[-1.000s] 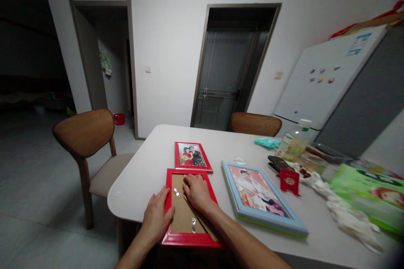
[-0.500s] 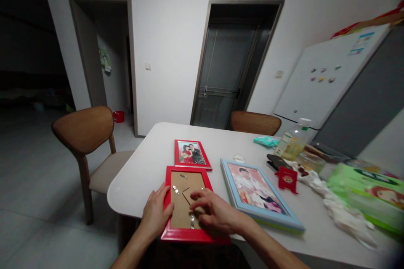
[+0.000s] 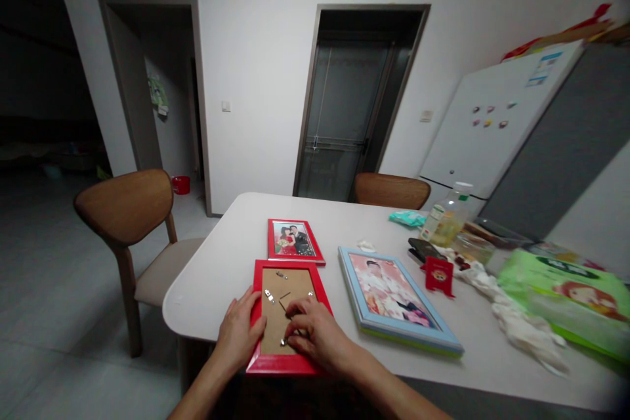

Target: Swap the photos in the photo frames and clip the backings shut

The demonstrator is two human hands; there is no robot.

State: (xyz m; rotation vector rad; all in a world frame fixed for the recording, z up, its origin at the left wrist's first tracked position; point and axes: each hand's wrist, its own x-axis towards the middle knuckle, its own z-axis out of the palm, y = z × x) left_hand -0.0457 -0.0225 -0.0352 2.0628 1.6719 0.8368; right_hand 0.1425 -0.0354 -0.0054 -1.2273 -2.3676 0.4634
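Note:
A red picture frame [image 3: 281, 363] lies face down at the table's near edge, its brown backing board [image 3: 273, 331] showing. Small metal clips [image 3: 269, 296] sit on the board, and a bent slit is cut near its middle. My left hand [image 3: 239, 329] grips the frame's left side, thumb over the board. With bent fingers pressed together, my right hand [image 3: 317, 336] is at the lower metal clip [image 3: 283, 342], which it partly hides. Beyond lies a second red frame [image 3: 296, 240] with a couple's photo, face up.
To the right, a light-blue picture frame [image 3: 398, 298] lies face up on the white table [image 3: 221, 275]. Past it are a red card [image 3: 439, 274], a dark phone-like object [image 3: 424, 251], a bottle [image 3: 445, 220], crumpled tissue [image 3: 522, 325] and a green tissue pack [image 3: 566, 289]. A chair [image 3: 128, 210] stands left.
My right fingers have shifted down the board onto the lower clip, which now sits turned and more covered. My left hand keeps its hold. The whole view has shifted slightly.

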